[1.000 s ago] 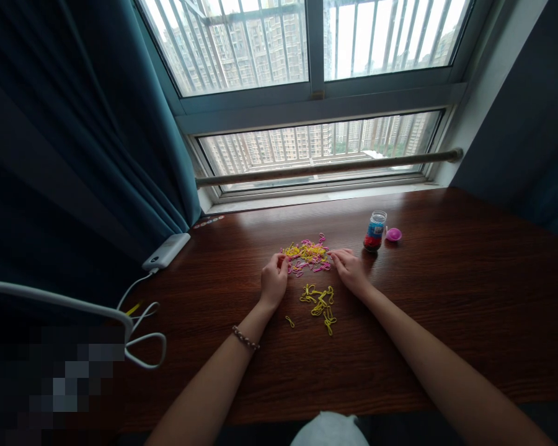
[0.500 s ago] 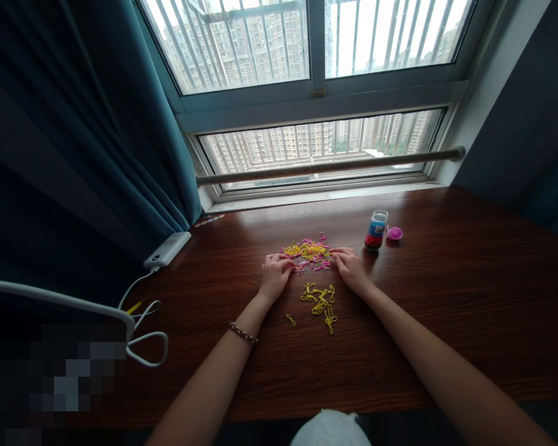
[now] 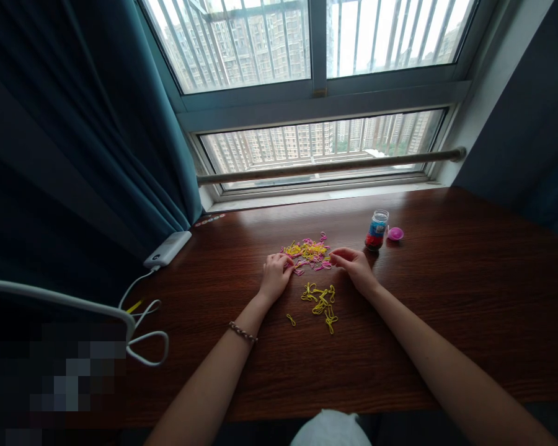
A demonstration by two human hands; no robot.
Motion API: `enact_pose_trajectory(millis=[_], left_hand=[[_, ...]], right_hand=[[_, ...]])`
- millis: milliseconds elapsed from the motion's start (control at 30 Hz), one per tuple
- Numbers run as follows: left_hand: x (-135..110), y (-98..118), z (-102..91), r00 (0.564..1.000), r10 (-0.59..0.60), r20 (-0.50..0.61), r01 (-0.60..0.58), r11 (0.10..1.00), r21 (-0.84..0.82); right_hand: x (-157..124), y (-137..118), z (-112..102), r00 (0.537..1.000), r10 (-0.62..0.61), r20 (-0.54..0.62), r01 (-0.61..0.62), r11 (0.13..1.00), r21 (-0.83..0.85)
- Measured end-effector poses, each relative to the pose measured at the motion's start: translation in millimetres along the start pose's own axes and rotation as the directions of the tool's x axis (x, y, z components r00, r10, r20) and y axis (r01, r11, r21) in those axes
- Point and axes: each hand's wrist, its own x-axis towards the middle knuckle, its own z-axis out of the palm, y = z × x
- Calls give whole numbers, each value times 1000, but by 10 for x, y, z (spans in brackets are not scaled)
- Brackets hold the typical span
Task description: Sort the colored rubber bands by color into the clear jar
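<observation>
A mixed heap of small pink and yellow rubber bands (image 3: 308,250) lies on the brown wooden table (image 3: 423,322). At its left edge is my left hand (image 3: 276,272), fingers bent together against the bands; what they grip is hidden. My right hand (image 3: 353,265) is at the heap's right edge, thumb and forefinger pinched on what looks like a yellow rubber band (image 3: 327,257). Nearer to me lies a separate loose group of yellow rubber bands (image 3: 322,302). One single yellow rubber band (image 3: 291,319) rests to the left of that group.
A clear jar (image 3: 376,230) with blue and red on it stands uncapped beyond my right hand. Beside it sits a pink lid (image 3: 395,233). On the left are a white power box (image 3: 167,249) with its cable and a blue curtain (image 3: 167,155). A barred window is behind.
My right hand has drawn slightly to the right, its fingers more bent into a pinch. My left hand has barely moved, and the separate yellow bands lie as before.
</observation>
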Motion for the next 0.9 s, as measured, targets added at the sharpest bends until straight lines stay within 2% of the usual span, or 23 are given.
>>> enact_pose_trajectory(millis=[100,167,333,533,600,700,767,900], left_hand=[[-3,-5,5,1000,11,-5,-11,1000,-10],[-2,-11,9,1000,14,-4,-14,1000,-15],[7,-25,16,1000,16,-11,-16,1000,-26],[-1,-16,10,995,5,-101,-14,996,-93],[-13,5,14,990,-24,-138,3,989,-151],[-40,75,18,985,-31,-170,-13,968,-252],[-67,150,6,986,21,-163,-74,942,-328],[-141,339,-49,975,209,-79,-222,882,-415]], right_hand=[[-28,-26,29,992,35,122,-37,999,11],[-27,-10,34,989,51,140,-51,999,2],[-3,29,21,998,43,49,-43,999,-6],[14,47,2,1000,16,-23,-17,999,-39],[30,72,-17,997,-27,-70,19,994,-112],[52,121,-48,978,-142,-152,89,946,-310],[57,150,-58,966,-209,-150,124,889,-441],[44,191,-50,963,-265,-46,180,765,-619]])
